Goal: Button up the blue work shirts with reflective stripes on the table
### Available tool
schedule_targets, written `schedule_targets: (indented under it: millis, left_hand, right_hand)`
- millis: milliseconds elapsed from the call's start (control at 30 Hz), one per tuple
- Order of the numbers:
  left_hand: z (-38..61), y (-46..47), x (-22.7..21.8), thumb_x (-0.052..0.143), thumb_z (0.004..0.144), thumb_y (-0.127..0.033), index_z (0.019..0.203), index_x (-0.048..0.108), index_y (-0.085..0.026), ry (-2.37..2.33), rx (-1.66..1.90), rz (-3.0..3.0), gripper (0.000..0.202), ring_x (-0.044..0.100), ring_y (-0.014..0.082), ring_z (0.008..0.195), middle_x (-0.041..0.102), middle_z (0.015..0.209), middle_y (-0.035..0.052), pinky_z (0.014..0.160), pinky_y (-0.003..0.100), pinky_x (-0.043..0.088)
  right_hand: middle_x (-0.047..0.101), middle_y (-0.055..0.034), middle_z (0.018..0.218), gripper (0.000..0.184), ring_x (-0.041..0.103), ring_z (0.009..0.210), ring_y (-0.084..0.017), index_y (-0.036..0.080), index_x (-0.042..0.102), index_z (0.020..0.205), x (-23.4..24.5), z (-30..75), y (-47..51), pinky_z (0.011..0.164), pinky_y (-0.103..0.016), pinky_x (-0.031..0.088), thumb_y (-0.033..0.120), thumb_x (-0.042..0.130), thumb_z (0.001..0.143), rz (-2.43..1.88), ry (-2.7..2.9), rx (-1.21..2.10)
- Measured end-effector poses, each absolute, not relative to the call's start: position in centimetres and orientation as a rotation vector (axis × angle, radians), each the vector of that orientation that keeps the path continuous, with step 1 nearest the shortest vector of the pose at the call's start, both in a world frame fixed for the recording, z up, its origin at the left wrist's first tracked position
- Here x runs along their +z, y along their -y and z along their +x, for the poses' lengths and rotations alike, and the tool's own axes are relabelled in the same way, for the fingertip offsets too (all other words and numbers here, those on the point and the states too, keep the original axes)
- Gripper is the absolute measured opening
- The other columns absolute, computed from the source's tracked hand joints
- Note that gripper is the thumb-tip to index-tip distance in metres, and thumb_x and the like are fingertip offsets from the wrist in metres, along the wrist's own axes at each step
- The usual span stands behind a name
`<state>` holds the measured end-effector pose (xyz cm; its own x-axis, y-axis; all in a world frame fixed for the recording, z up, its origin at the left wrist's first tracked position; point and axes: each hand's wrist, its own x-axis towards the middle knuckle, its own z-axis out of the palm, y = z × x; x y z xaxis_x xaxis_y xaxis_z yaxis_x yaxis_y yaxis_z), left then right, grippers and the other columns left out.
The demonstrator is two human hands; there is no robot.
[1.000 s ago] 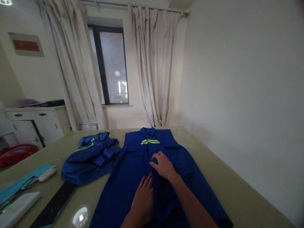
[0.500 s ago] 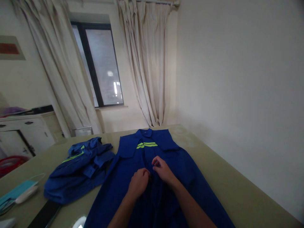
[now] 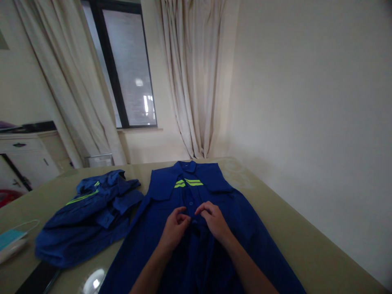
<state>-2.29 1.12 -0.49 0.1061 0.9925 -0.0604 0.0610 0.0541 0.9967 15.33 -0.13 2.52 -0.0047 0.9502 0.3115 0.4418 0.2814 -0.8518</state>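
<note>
A blue work jacket [image 3: 245, 220] lies front up on the table, its collar pointing away from me and yellow-green reflective stripes across the chest. Both upper side flaps are folded over the front. At the middle of the button placket, my left hand [image 3: 175, 228] pinches the cloth edge between thumb and fingers. Just right of it, my right hand [image 3: 212, 220] has its fingers curled and closed on the other front edge. A round button [image 3: 191, 203] shows just above my fingertips. The exact grip under the fingers is dark and hard to see.
A second blue garment with reflective stripes [image 3: 88, 220] lies crumpled on the left. Near it are a dark flat phone-like object [image 3: 38, 277], a light-blue face mask [image 3: 12, 238] and a shiny round object [image 3: 93, 281]. The wall [image 3: 306, 122] borders the table [image 3: 294, 228] on the right.
My left hand has moved up and slightly left along the placket, its fingers more parted from the thumb. A button now shows between the front edges. The view has tilted down a little.
</note>
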Motion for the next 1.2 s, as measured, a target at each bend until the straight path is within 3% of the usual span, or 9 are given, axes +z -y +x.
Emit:
schedule_targets:
  millis: [133,267,433,633,833,1033,1200]
  left_hand:
    - [-1.9,-0.8,0.4,0.082,0.063,-0.046,0.112,0.063,-0.017,-1.069,1.14,1.06,0.061,0.065,0.0136,0.07,0.069,0.079,-0.0008,0.067,0.025,0.049]
    - [-1.5,-0.5,0.5,0.084,0.063,-0.044,0.11,0.061,-0.017,-1.029,1.182,0.974,0.059,0.06,0.0109,0.062,0.067,0.074,-0.0025,0.061,0.023,0.044]
    - [-1.6,-1.1,0.0,0.081,0.067,-0.045,0.11,0.058,-0.016,-1.022,1.161,1.002,0.057,0.06,0.0111,0.06,0.07,0.074,-0.001,0.06,0.023,0.043]
    - [-1.5,-1.2,-0.7,0.076,0.073,-0.044,0.105,0.06,-0.017,-1.065,1.232,1.242,0.045,0.068,0.0183,0.071,0.073,0.075,0.0021,0.067,0.028,0.048]
    - [-0.9,-0.5,-0.7,0.072,0.079,-0.044,0.11,0.057,-0.02,-1.098,1.341,1.317,0.042,0.071,0.0212,0.075,0.073,0.076,0.0012,0.072,0.031,0.051]
    - [-1.0,-0.8,-0.6,0.074,0.079,-0.049,0.112,0.056,-0.02,-1.028,1.284,1.303,0.047,0.068,0.0191,0.072,0.073,0.075,0.0002,0.068,0.028,0.048]
    - [-1.4,-1.1,-0.6,0.065,0.084,-0.049,0.122,0.055,-0.019,-0.982,1.204,1.368,0.049,0.063,0.0162,0.071,0.07,0.078,-0.0007,0.066,0.026,0.045]
  right_hand:
    - [0.066,0.0016,0.08,0.016,0.059,0.072,-0.016,0.024,0.073,0.085,2.7,15.5,0.7,0.068,-0.027,0.044,0.013,0.062,0.081,-1.283,1.748,0.682]
    - [0.066,0.0016,0.086,0.023,0.059,0.074,-0.016,0.024,0.071,0.095,2.8,15.2,1.2,0.066,-0.026,0.044,0.016,0.078,0.075,-1.242,1.827,0.611]
    - [0.066,-0.001,0.095,0.007,0.063,0.084,-0.017,0.025,0.073,0.091,2.5,14.7,1.4,0.077,-0.027,0.048,0.019,0.072,0.087,-1.254,1.87,0.501]
    - [0.066,-0.0012,0.095,0.014,0.064,0.088,-0.016,0.024,0.075,0.091,2.3,14.5,1.5,0.08,-0.026,0.047,0.015,0.065,0.093,-1.214,1.92,0.545]
    - [0.065,-0.0004,0.084,0.009,0.063,0.079,-0.016,0.021,0.076,0.08,2.0,14.9,0.8,0.073,-0.026,0.045,0.015,0.072,0.085,-1.298,1.798,0.641]
    - [0.064,0.0004,0.078,0.006,0.061,0.073,-0.016,0.021,0.073,0.074,1.7,14.9,0.7,0.067,-0.025,0.042,0.016,0.075,0.079,-1.391,1.664,0.591]
    - [0.062,0.0014,0.075,0.007,0.058,0.07,-0.015,0.02,0.069,0.073,1.6,14.9,0.5,0.066,-0.025,0.04,0.016,0.074,0.075,-1.423,1.613,0.574]
